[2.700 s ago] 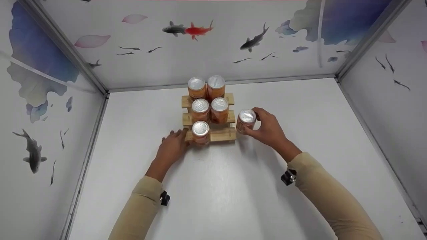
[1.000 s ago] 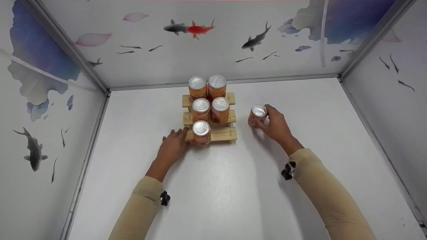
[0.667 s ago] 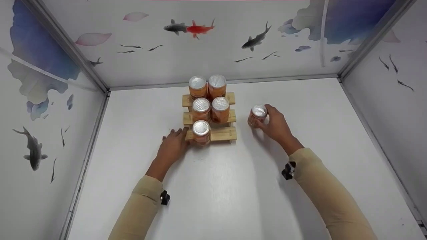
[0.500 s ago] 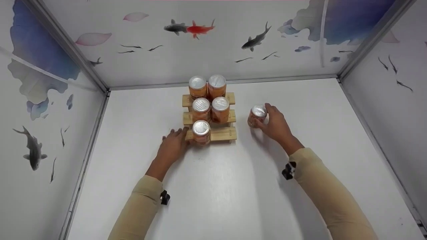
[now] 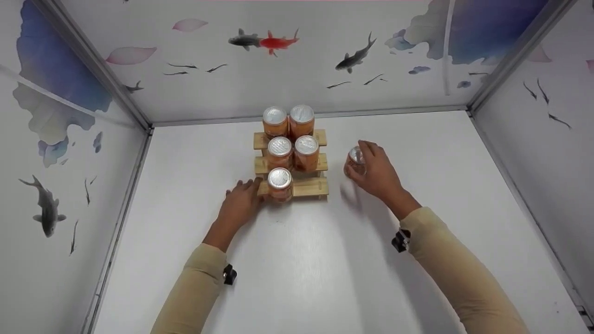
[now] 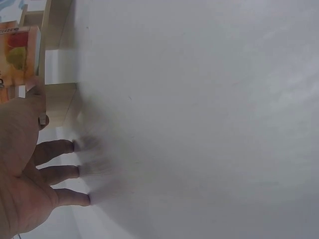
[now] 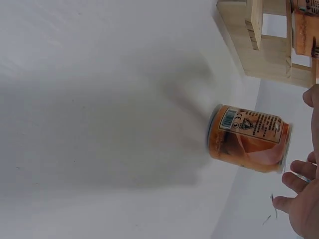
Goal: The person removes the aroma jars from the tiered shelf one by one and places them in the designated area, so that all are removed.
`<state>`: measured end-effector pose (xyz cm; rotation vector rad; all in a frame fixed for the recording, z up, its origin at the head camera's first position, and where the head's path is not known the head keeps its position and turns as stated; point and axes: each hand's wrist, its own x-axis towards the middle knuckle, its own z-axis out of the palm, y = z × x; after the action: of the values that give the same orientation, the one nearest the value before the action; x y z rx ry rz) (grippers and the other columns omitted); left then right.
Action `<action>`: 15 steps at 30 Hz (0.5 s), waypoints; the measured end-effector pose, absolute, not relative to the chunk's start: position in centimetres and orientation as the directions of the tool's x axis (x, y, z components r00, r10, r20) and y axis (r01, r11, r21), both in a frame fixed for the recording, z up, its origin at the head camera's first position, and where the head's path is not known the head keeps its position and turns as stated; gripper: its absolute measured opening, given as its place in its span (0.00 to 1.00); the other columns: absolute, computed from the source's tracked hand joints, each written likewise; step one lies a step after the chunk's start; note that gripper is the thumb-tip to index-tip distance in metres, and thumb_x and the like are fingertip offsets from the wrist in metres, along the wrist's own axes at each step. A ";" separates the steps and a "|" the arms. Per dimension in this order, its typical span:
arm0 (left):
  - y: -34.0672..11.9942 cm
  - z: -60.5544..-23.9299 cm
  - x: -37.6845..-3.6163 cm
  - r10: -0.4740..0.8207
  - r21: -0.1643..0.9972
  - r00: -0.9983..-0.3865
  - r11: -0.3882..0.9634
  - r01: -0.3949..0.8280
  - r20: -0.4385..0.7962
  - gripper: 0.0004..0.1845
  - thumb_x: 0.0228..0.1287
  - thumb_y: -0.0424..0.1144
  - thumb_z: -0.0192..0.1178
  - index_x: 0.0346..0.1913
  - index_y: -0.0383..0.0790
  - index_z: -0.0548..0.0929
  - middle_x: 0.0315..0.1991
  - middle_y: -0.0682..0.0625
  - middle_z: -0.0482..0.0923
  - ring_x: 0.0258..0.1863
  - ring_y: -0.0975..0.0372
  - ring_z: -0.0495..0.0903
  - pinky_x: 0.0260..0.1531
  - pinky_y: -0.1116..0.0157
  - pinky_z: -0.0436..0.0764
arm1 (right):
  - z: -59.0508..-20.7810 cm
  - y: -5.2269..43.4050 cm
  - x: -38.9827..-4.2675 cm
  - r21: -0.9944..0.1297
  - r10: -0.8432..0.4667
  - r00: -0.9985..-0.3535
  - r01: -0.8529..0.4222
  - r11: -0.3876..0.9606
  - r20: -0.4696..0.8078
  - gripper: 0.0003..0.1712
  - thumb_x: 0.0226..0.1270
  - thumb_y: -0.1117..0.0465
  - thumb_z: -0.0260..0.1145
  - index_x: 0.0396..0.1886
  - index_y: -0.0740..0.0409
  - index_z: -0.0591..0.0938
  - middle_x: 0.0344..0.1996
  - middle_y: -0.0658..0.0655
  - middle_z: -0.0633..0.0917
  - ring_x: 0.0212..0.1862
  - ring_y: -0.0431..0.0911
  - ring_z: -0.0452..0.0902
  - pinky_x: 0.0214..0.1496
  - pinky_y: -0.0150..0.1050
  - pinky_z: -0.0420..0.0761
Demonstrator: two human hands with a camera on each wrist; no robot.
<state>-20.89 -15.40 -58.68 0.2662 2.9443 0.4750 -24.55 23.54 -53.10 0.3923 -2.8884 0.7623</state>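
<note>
A three-tier wooden rack (image 5: 310, 187) stands at the back middle, carrying several orange cans with silver tops. My left hand (image 5: 239, 204) pinches the left end of its lowest step between thumb and index finger, beside the single can (image 5: 280, 184) there. In the left wrist view, the other fingers (image 6: 59, 174) reach down to the tabletop. Right of the rack, a loose orange can (image 7: 249, 138) stands upright on the table. Just above its top is my right hand (image 5: 381, 174), fingers spread and off the can in the right wrist view. The hand partly covers this can in the head view.
On the rack, two cans stand on the top step, with the left one (image 5: 275, 121) by its neighbour, and two on the middle step, including the right one (image 5: 306, 153). White panels with painted fish (image 5: 277, 42) enclose the white table (image 5: 297, 269) on three sides.
My right hand first carried the can rightward, away from the rack, to the table; now its fingers have come off and lifted over the top. The left hand and rack stayed put.
</note>
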 end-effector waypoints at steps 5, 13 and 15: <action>-15.4 -58.6 -20.9 0.192 0.332 -0.975 0.932 0.146 -0.111 0.31 0.86 0.48 0.61 0.84 0.44 0.71 0.79 0.35 0.75 0.80 0.34 0.71 0.71 0.25 0.74 | -52.7 22.0 -24.0 -0.449 -0.281 -0.917 -0.386 0.806 0.285 0.39 0.79 0.49 0.73 0.79 0.66 0.74 0.73 0.70 0.79 0.74 0.65 0.77 0.73 0.63 0.82; -15.4 -58.6 -20.8 0.185 0.357 -0.976 0.924 0.134 -0.112 0.32 0.86 0.49 0.61 0.84 0.45 0.70 0.80 0.35 0.74 0.81 0.34 0.70 0.72 0.24 0.72 | -52.0 19.4 -23.0 -0.417 -0.382 -0.861 -0.500 0.759 0.335 0.34 0.77 0.48 0.75 0.73 0.64 0.80 0.64 0.66 0.86 0.61 0.60 0.87 0.64 0.58 0.89; -15.5 -58.6 -20.7 0.186 0.364 -0.976 0.922 0.133 -0.113 0.32 0.86 0.50 0.61 0.84 0.44 0.70 0.80 0.35 0.74 0.82 0.34 0.69 0.72 0.24 0.72 | -51.9 18.8 -22.7 -0.420 -0.406 -0.849 -0.523 0.742 0.339 0.34 0.77 0.48 0.76 0.72 0.63 0.81 0.62 0.65 0.87 0.60 0.60 0.89 0.62 0.57 0.90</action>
<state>-20.73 -15.50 -58.56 0.2449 2.9366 0.5405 -22.71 18.78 -51.88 0.7347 -2.7170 0.7545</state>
